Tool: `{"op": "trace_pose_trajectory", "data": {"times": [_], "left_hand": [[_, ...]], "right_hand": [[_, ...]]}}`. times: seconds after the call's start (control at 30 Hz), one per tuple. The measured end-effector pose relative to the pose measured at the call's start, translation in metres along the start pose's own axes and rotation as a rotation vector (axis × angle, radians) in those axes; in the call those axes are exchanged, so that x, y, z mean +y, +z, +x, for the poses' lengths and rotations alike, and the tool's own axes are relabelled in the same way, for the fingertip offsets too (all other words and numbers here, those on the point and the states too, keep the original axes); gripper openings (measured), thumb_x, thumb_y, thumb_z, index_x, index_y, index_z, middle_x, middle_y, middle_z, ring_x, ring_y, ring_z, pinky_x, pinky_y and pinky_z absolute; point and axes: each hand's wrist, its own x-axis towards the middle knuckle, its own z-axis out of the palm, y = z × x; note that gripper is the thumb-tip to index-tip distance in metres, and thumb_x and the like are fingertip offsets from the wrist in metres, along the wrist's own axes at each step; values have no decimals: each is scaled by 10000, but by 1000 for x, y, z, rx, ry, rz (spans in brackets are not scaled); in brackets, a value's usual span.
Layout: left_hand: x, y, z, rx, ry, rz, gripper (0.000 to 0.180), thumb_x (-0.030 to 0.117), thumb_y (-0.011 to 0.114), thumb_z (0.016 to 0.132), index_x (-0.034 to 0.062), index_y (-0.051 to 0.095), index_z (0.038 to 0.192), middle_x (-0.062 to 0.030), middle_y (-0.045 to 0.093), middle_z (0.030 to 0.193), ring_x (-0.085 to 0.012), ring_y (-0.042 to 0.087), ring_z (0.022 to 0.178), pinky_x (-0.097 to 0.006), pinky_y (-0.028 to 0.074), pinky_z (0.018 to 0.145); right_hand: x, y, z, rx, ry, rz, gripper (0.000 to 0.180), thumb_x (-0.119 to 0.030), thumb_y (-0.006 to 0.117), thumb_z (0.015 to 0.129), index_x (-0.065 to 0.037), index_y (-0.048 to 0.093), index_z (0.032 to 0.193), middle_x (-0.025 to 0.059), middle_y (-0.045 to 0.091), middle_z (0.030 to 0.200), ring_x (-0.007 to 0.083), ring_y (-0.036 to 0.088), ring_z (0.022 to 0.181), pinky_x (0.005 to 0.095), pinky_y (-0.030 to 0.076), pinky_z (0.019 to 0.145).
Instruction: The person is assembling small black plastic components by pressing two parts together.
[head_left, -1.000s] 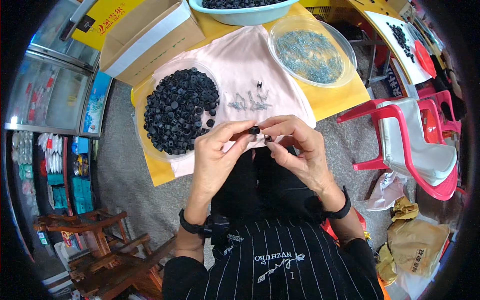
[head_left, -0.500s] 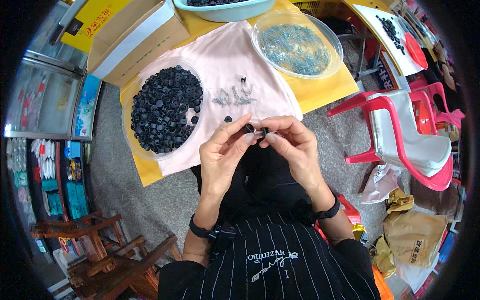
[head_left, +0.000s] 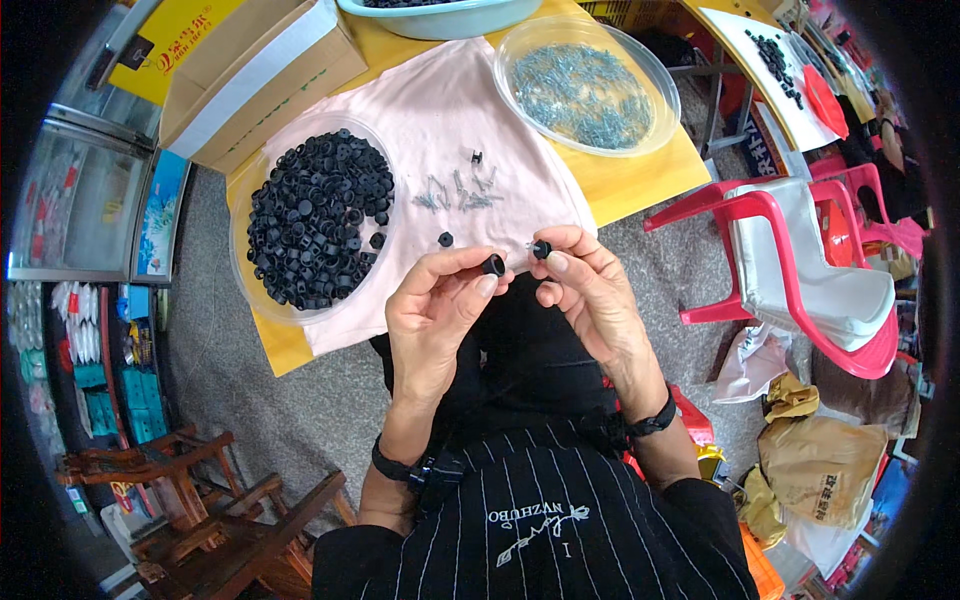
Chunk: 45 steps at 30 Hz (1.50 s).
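Observation:
Between the thumb and fingers of my left hand (head_left: 437, 310) is a small black round cap (head_left: 493, 265), its hollow side showing. My right hand (head_left: 597, 300) pinches another small black part (head_left: 541, 249) with a thin pale or metal piece sticking out on its left. The two parts are apart, held above the cloth's near edge. A pink cloth (head_left: 440, 110) bears a small pile of metal pins or screws (head_left: 458, 192), a loose black cap (head_left: 446, 239) and a small black part (head_left: 477, 157). To the left, a round clear tray (head_left: 240, 255) is heaped with black caps (head_left: 310, 220).
A round clear tray (head_left: 668, 105) with many small metal pieces stands at the far right of the yellow table (head_left: 640, 190). An open cardboard box (head_left: 265, 90) and a light blue basin (head_left: 440, 22) stand behind. A pink chair (head_left: 770, 250) is to the right, wooden furniture (head_left: 210, 500) lower left.
My hands have moved apart, and the two black parts, close together before, now have a gap between them. The whole view has shifted slightly.

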Motion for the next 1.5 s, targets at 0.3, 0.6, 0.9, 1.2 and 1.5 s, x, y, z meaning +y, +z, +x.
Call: {"op": "trace_pose_trajectory", "data": {"times": [0.3,0.6,0.9,1.2,1.5], "left_hand": [[-10,-9,2,-47,30,-77,226,3,627,868,-26,579,1086,-137,654,1023,-173,654,885,-297,539,827],[-17,-14,3,-35,-51,-181,220,39,616,892,-18,583,1103,-146,651,1062,-180,655,905,-299,545,823],[-17,-11,2,-13,-27,-127,238,-24,658,842,-24,610,1075,-116,653,1054,-148,635,919,-295,544,845],[-20,-10,2,-7,36,-13,228,-56,644,841,-28,641,1067,-115,651,1074,-135,625,936,-254,523,856],[-18,-9,2,-19,77,114,229,-60,650,835,-12,659,1058,-109,654,1084,-131,617,968,-237,511,851]], "right_hand": [[2,12,-5,7,-159,-321,227,-46,642,876,-5,617,1097,34,630,947,88,604,809,229,517,695],[-7,36,-9,54,-580,-1047,250,14,669,807,-21,654,1054,80,626,942,119,636,778,227,546,616],[-5,37,-8,24,-621,-1105,263,14,668,809,-24,651,1069,93,624,966,143,666,787,232,557,615],[8,25,-8,53,-518,-886,267,37,627,839,-18,664,1097,91,601,1008,122,650,806,223,542,642],[8,24,-8,56,-491,-862,238,29,605,863,-8,663,1091,91,593,1003,133,646,827,227,559,667]]}}
